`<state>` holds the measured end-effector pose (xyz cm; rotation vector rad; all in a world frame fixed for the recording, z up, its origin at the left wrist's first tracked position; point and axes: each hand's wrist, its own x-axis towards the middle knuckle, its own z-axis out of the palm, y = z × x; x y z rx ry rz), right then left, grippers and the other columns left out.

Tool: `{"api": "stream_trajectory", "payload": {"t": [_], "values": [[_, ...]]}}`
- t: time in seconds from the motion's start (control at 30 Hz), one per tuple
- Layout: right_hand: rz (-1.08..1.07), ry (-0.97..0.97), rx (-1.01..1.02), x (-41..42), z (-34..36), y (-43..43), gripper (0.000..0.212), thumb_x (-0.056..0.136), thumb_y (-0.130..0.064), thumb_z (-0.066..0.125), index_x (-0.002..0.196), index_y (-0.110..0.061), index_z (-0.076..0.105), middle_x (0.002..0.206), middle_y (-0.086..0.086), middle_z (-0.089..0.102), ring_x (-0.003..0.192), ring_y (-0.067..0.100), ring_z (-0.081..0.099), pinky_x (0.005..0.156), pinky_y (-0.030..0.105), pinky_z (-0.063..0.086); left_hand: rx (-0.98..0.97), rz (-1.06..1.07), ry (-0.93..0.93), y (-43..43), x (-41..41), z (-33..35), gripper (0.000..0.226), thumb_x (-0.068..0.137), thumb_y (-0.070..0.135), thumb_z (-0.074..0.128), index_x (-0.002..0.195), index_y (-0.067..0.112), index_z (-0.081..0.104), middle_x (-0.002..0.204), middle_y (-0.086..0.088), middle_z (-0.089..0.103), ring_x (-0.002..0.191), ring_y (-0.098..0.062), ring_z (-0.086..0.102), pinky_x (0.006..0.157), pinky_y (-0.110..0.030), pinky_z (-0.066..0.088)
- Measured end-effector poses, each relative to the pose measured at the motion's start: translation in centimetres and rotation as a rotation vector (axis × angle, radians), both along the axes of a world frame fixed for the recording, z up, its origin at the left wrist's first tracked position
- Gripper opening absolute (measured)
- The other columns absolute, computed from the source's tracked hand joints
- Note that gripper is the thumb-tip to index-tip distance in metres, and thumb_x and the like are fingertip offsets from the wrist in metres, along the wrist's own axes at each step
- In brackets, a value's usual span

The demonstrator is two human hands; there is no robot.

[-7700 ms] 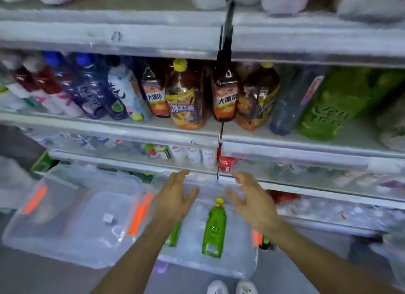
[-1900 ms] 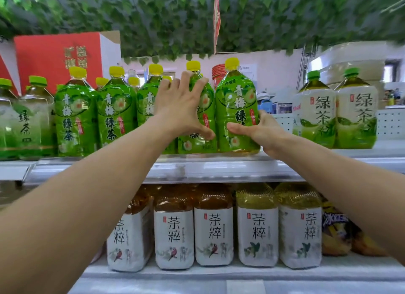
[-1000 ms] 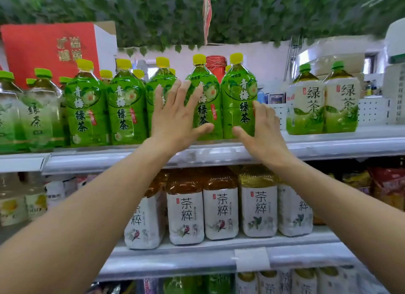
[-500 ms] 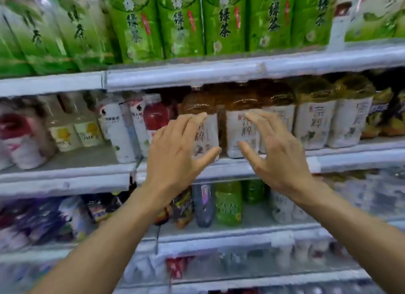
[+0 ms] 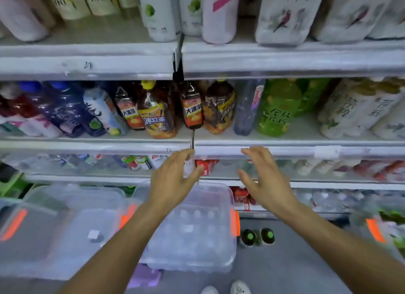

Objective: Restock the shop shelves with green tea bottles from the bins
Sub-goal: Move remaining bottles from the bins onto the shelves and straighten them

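I look down at the lower shelves. My left hand (image 5: 173, 179) and my right hand (image 5: 263, 179) hang side by side, fingers spread, holding nothing, above a clear plastic bin (image 5: 197, 234) with orange latches on the floor. No bottle shows inside that bin. Another clear bin (image 5: 61, 234) lies to its left. Green bottles (image 5: 276, 109) stand on the middle shelf (image 5: 285, 150) at right, above my right hand. Two dark bottles with green caps (image 5: 257, 236) stand on the floor just right of the middle bin.
The middle shelf holds dark iced-tea bottles (image 5: 155, 114) and blue bottles (image 5: 65, 109). White bottles fill the shelf above. A third bin (image 5: 377, 228) sits at the right edge. Grey floor and my shoes (image 5: 225, 289) are at the bottom.
Both hands let go of the green tea bottles on the top shelf and dropped, empty, down past the shelves. My view tilted from the top shelf down to the bins.
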<state>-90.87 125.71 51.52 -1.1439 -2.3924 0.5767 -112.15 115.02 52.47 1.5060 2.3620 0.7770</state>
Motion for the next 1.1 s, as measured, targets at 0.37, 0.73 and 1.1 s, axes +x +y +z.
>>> {"api": "stream_trajectory", "payload": {"t": [0.37,0.73,1.1], "values": [[-0.047,-0.378,-0.421,2.5,-14.1,-2.8,0.055,0.096,-0.026,0.055,0.147,-0.019,0.038,0.147,0.006,0.035,0.132,0.028,0.043,0.094,0.043,0.047,-0.379,0.09,-0.349,-4.3,3.3,-16.2,0.048,0.093,0.043,0.066,0.135,0.025,0.055,0.126,0.002,0.063,0.113,-0.021,0.062,0.096,-0.038,0.05],[-0.11,-0.454,-0.471,13.2,-18.2,-0.6,0.056,0.098,-0.035,0.053,0.149,-0.022,0.033,0.147,0.004,0.037,0.133,0.025,0.042,0.095,0.039,0.047,-0.42,-0.039,-0.405,1.1,15.8,-19.5,0.047,0.097,0.043,0.059,0.14,0.026,0.05,0.132,0.0,0.06,0.115,-0.021,0.06,0.097,-0.036,0.049],[-0.049,-0.491,-0.513,29.8,-22.7,6.4,0.056,0.099,-0.036,0.051,0.15,-0.024,0.031,0.147,0.001,0.035,0.13,0.022,0.044,0.094,0.037,0.044,-0.507,0.049,-0.577,6.8,33.4,-26.5,0.034,0.094,0.026,0.064,0.127,0.016,0.06,0.114,-0.006,0.07,0.099,-0.023,0.066,0.087,-0.03,0.049]]}}
